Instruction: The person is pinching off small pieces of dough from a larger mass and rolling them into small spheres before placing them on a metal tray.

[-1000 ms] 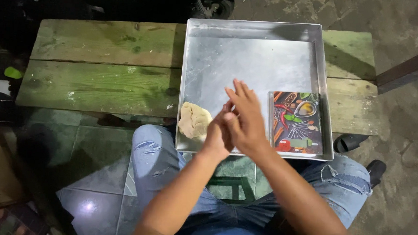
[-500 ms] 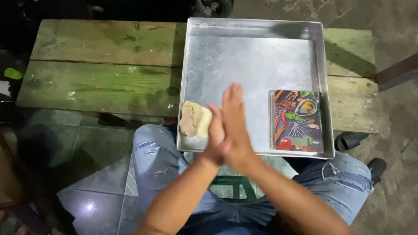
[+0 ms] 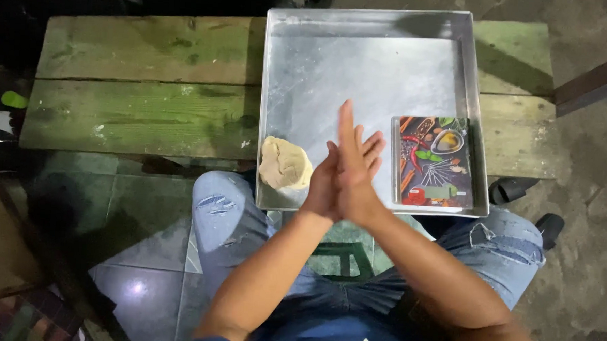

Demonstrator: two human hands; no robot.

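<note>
My two hands meet palm to palm over the near edge of a square metal tray [image 3: 363, 64]. My left hand [image 3: 320, 186] lies behind, its fingers slanting up to the right. My right hand [image 3: 355, 183] lies in front, its fingers pointing up and away from me. Whether anything is pressed between the palms is hidden. A pale lump of dough [image 3: 284, 164] rests in the tray's near left corner, just left of my hands. A small rectangular board [image 3: 432, 162] printed with spices and peppers lies in the near right corner.
The tray sits on a worn green wooden bench [image 3: 143, 82]. My knees in torn blue jeans [image 3: 223, 208] are under its near edge, above a tiled floor [image 3: 143, 252]. A dark shoe [image 3: 511, 190] shows at the right.
My palms have slid against each other, staying pressed together. The fingers have gone from leaning left to pointing nearly straight up. The dough and board have not moved.
</note>
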